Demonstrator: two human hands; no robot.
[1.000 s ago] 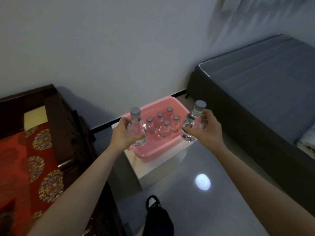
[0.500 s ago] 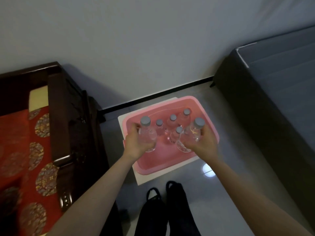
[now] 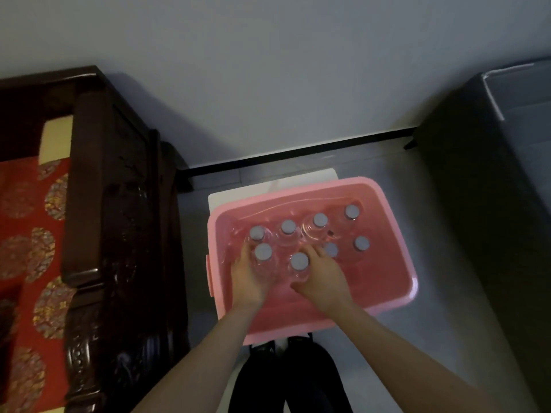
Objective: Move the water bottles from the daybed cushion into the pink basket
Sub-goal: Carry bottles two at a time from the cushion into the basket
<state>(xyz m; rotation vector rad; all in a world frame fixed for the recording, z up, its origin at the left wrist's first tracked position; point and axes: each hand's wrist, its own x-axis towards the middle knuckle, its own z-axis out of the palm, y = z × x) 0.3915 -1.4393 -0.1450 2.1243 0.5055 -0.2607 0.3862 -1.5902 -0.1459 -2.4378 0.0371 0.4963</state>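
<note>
The pink basket sits on a white stand in front of me. Several clear water bottles with grey caps stand upright inside it, toward the back. My left hand is wrapped around one water bottle at the basket's left side. My right hand grips a second water bottle just to the right of it. Both held bottles are upright and down inside the basket. The red patterned daybed cushion lies at the far left; no bottles show on its visible part.
A dark carved wooden daybed frame stands between the cushion and the basket. A dark grey bed fills the right side. My dark-trousered legs are below the basket. A white wall with a black baseboard is behind.
Both hands have gone down from above the basket's front into it, carrying a bottle each. My view has tilted to look nearly straight down.
</note>
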